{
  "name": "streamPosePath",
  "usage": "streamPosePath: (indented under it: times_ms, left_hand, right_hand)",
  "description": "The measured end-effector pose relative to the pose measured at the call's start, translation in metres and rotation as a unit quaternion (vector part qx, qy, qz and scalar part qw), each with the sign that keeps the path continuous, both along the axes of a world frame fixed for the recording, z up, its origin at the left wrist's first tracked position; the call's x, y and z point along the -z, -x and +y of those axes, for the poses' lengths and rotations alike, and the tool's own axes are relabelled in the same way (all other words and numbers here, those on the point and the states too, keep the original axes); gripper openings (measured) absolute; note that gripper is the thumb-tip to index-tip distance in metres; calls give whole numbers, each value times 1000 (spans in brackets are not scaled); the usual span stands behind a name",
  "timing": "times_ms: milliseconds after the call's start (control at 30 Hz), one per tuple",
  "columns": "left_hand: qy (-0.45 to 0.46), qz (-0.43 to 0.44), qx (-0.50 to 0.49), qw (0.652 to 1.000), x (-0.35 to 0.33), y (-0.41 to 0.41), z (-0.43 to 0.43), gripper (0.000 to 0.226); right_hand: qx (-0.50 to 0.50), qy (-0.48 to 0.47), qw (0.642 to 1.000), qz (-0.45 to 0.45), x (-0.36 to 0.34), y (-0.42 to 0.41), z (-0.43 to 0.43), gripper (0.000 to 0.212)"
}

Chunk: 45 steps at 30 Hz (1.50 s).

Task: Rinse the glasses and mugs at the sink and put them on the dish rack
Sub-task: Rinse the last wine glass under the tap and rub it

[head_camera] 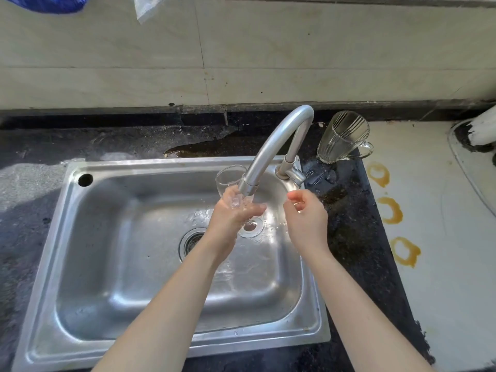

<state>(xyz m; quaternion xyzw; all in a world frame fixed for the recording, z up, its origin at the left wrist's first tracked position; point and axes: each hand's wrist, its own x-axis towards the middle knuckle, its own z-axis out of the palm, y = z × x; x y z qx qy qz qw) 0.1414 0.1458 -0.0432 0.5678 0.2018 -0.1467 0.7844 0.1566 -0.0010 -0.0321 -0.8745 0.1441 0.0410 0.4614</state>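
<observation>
Rinsing step: left hand (236,210) grips clear stemmed wine glass (228,178) under curved steel faucet (276,140). Beside faucet, right hand (306,213) loose, empty. Right of faucet, ribbed clear glass mug (341,138) waits. Next likely: carry glass to rack, none in sight.

Silver-grey on the rectangular stainless-steel sink (80,264) and the curved metal tap (271,139). Colourless and plain on the clear stemmed wine glass (226,178); colourless with vertical ribbing on the clear handled glass mug (341,140). Black with pale speckles on the stone counter (120,143). Orange-brown on three ring stains (399,212) across the pale grey surface (442,264).
</observation>
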Motion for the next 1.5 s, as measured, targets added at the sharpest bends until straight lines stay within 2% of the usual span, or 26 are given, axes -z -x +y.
streamPosePath:
  times_ms: [167, 267, 400, 467, 633, 733, 867, 933, 1000, 1033, 1100, 1167, 1200, 1233, 1400, 1500]
  left_hand:
    - [-110, 6, 16, 994, -2, 13, 6, 39]
    - [-100, 33, 16, 994, -4, 21, 11, 41]
    - [-5, 81, -3, 997, -7, 29, 13, 45]
    - [41, 108, -7, 993, -11, 29, 10, 45]
    - [177, 194, -61, 963, -15, 21, 2, 50]
    - [225, 208, -118, 945, -15, 14, 0, 48]
    - [210, 206, -171, 940, -18, 7, -2, 27]
    - [184, 202, -181, 945, -19, 6, -3, 18]
    - [152, 195, -186, 951, -20, 7, -3, 15]
    - [139, 194, -187, 953, -21, 8, -4, 16]
    - [130, 201, -190, 952, -25, 11, -8, 16]
    - [118, 207, -184, 954, -27, 15, -14, 20]
    - [111, 209, -177, 956, -27, 18, -17, 24]
    - [107, 209, -170, 957, -28, 22, -19, 28]
    - [124, 219, -106, 962, -31, 42, -9, 32]
    - [89, 238, -65, 965, -34, 54, 7, 39]
  right_hand:
    - [-83, 151, 985, -29, 3, -26, -9, 47]
    - [-128, 205, 970, 5, 6, -42, -10, 39]
    - [-169, 281, 945, -2, 6, -52, -13, 28]
    - [-179, 285, 942, -5, 5, -53, -15, 28]
    - [-161, 250, 955, 21, -2, -63, -21, 31]
    - [-133, 202, 968, 60, -4, -73, -28, 30]
    - [-113, 144, 981, 68, -6, -68, -33, 32]
    - [-48, 138, 989, 24, -9, -49, -35, 38]
    - [-8, 140, 990, -26, -11, -23, -35, 35]
    - [-23, 123, 992, -12, -10, -10, -34, 31]
    - [-70, 15, 991, 117, -9, 10, -27, 31]
    - [-57, -165, 949, 262, -15, 21, -18, 37]
    - [-43, -230, 927, 295, -18, 25, -15, 37]
    - [-43, -251, 921, 296, -21, 28, -13, 35]
    - [-98, -113, 970, 194, -34, 29, -16, 24]
    - [-191, 39, 975, 107, -50, 38, -8, 24]
